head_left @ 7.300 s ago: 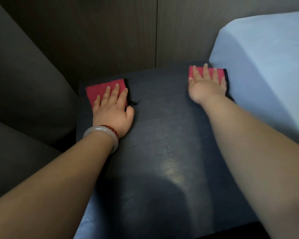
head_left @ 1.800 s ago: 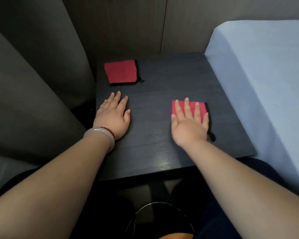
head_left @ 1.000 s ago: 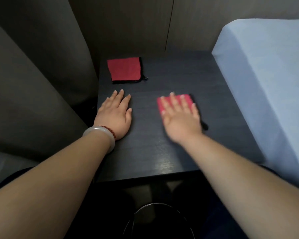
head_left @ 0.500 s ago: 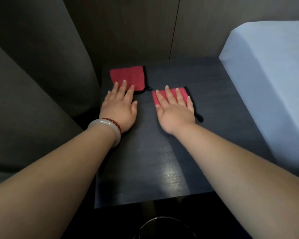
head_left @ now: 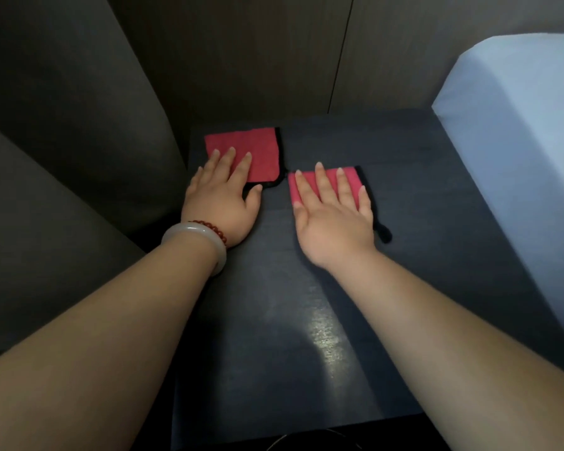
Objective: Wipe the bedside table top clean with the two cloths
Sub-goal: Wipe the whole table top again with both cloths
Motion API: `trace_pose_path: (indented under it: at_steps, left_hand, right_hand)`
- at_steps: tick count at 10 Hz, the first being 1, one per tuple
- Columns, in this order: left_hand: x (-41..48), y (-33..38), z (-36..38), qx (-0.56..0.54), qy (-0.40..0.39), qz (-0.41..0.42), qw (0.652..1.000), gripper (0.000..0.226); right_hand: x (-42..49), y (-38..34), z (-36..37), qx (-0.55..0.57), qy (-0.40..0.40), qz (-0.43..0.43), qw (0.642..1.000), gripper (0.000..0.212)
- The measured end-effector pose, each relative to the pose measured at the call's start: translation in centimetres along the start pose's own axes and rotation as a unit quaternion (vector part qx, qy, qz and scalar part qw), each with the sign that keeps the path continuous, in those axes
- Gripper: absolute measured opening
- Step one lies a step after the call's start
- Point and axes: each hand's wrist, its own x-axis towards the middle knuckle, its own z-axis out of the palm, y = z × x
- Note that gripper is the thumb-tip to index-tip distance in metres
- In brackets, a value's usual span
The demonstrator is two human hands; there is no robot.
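Cloths are both red squares with black trim, lying on the dark bedside table (head_left: 404, 190): left hand (head_left: 220, 198) flat on the back-left cloth (head_left: 258, 151), right hand (head_left: 334, 219) flat on the middle cloth (head_left: 352, 182).

a single view is given, taken by a wide-angle camera worn on the person's head. it is aimed forward and steeply downward, so that the dark bedside table top (head_left: 274, 320) is seen from above and from over its near edge. the scene is viewed from close by: both forearms are seen entering from the bottom corners, and the left hand (head_left: 220, 203) and right hand (head_left: 334, 222) are framed near the middle, with the left cloth (head_left: 258, 148) and right cloth (head_left: 354, 179) beneath them. the panelled wall (head_left: 258, 53) is caught along the top, a grey upholstered surface (head_left: 62, 125) at the left and a pale blue bed (head_left: 518, 125) at the right.
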Motion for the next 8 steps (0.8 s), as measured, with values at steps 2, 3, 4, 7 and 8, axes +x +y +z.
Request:
trace_pose_path:
  at_steps: [2, 3, 4, 7, 8]
  left_hand:
    - [0.0, -0.2, 0.3, -0.003, 0.019, 0.012, 1.0, 0.062]
    - [0.0, -0.1, 0.4, -0.007, 0.018, 0.013, 1.0, 0.062]
    - [0.0, 0.0, 0.4, -0.01, 0.015, 0.015, 1.0, 0.062]
    - [0.0, 0.1, 0.4, -0.009, 0.024, 0.012, 1.0, 0.062]
    - [0.2, 0.0, 0.3, -0.008, 0.02, 0.011, 1.0, 0.061]
  right_hand:
    - [9.4, -0.9, -2.0, 0.011, -0.048, 0.033, 0.998, 0.053]
    - [6.7, -0.7, -1.2, 0.005, -0.027, 0.03, 0.999, 0.053]
    - [3.0, -0.6, -0.4, -0.002, -0.011, 0.019, 1.0, 0.053]
    - [13.7, -1.5, -3.0, 0.002, -0.072, 0.017, 0.997, 0.055]
    - [14.1, -1.6, -3.0, 0.0, -0.073, 0.016, 0.997, 0.055]
